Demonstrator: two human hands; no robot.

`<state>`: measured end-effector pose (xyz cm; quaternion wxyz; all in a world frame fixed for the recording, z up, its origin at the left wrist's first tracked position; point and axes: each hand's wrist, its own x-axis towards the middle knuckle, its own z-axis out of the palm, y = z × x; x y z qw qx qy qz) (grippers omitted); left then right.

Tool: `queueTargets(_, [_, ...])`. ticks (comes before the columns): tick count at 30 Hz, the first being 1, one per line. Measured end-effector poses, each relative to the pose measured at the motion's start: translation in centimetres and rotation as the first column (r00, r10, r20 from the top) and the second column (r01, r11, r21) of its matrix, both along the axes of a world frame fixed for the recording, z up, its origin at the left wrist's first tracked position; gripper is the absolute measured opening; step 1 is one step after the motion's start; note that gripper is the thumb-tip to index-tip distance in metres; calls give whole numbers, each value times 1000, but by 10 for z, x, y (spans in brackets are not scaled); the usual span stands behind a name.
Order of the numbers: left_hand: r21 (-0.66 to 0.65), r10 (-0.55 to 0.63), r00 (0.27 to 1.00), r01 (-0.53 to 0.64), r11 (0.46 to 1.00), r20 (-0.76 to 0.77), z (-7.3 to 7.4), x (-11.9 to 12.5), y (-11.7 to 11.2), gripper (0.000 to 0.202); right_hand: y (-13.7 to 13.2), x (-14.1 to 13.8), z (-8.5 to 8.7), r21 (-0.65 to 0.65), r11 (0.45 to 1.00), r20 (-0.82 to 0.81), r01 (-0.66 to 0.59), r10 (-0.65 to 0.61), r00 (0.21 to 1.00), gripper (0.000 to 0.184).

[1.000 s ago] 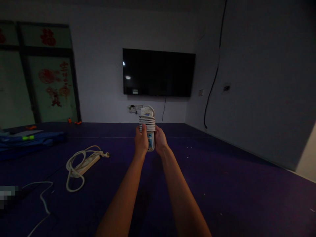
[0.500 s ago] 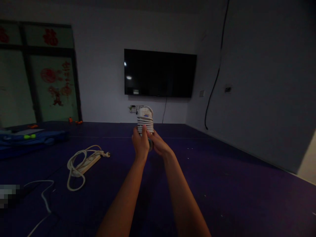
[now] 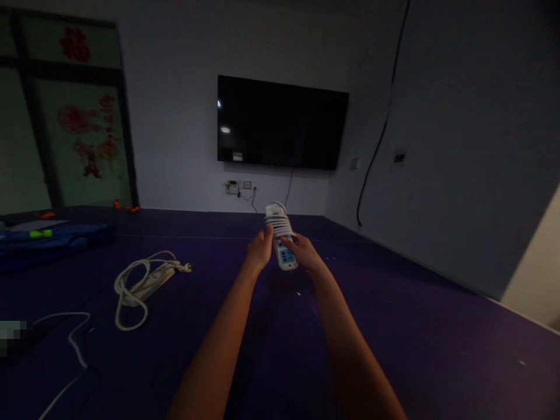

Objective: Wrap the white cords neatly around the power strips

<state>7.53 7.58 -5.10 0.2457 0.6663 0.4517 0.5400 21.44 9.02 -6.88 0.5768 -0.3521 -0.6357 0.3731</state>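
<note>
Between my hands is a white power strip (image 3: 286,258) with blue socket faces, tilted so its near end points down toward me. Its white cord (image 3: 279,224) is wound in several tight turns around the upper part. My left hand (image 3: 261,247) grips it from the left, thumb up against the coils. From the right, my right hand (image 3: 303,249) holds it, with the thumb lying across the front just below the turns. Fingers behind the strip are hidden.
A second power strip (image 3: 154,283) with a loose looped cord lies on the purple floor to the left. A thin white cable (image 3: 75,344) runs nearer me. Blue cloth (image 3: 74,238) lies far left. A television (image 3: 282,125) hangs on the wall ahead.
The wound power strip has moved right and tipped, so its blue sockets now show. Both hands went with it, and the right hand shifted outward. The view has turned slightly.
</note>
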Motion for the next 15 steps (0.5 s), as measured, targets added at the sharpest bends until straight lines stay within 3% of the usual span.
queueTargets(2, [2, -27, 998, 27, 1000, -50, 1, -1, -2, 64, 0, 27, -8, -28, 987, 177, 157, -149, 973, 42])
queueTargets(4, [-7, -32, 995, 32, 999, -93, 4, -4, -5, 65, -3, 58, -16, 24, 923, 408, 385, -360, 839, 37])
queueTargets(6, [-10, -19, 994, 18, 1000, -105, 10, -9, -9, 65, -9, 87, -25, 175, 779, 611, 602, -566, 553, 35])
queueTargets(8, [3, 1, 998, 0, 1000, -67, 16, -14, -13, 63, -15, 114, -34, 299, 620, 733, 725, -636, 242, 41])
queueTargets(11, [38, 4, 1000, -4, 999, 11, 23, -20, -20, 60, -23, 145, -49, 477, 500, 787, 723, -609, -98, 44])
queueTargets(15, [65, 32, 999, -35, 997, 39, 28, -23, -26, 58, -25, 176, -71, 701, 448, 701, 555, -572, -425, 41])
